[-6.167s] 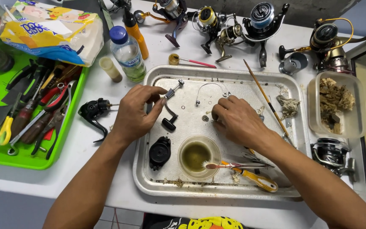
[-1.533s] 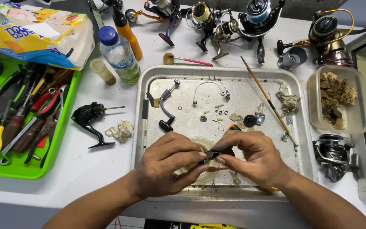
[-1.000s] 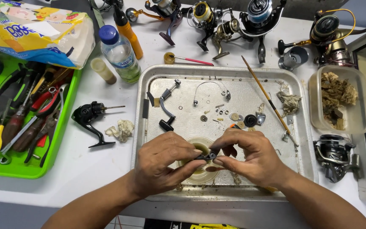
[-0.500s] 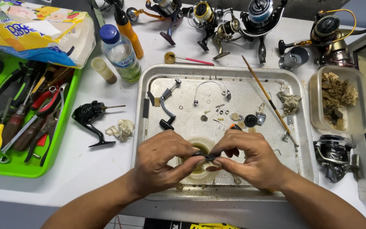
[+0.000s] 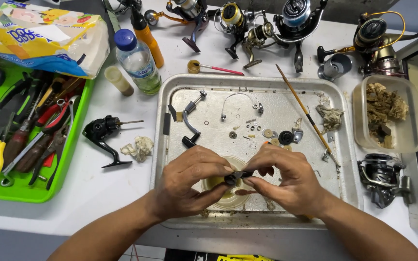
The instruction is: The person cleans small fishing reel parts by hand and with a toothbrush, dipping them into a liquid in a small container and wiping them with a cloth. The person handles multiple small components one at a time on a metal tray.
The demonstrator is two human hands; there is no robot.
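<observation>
Since 6.2 s ago, both hands have been drawn from mid-tray to the tray's (image 5: 170,87) near edge. 1 small black part (image 5: 234,177) is pinched between left hand (image 5: 189,186) and right hand (image 5: 289,181), lying crosswise above the cup (image 5: 218,200).

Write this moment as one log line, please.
left hand: pinching small black part | right hand: pinching same part | place: over small bowl in metal tray

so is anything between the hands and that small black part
No. Both the left hand and the right hand already pinch the black part directly with their fingertips, above the small bowl in the metal tray.
</observation>
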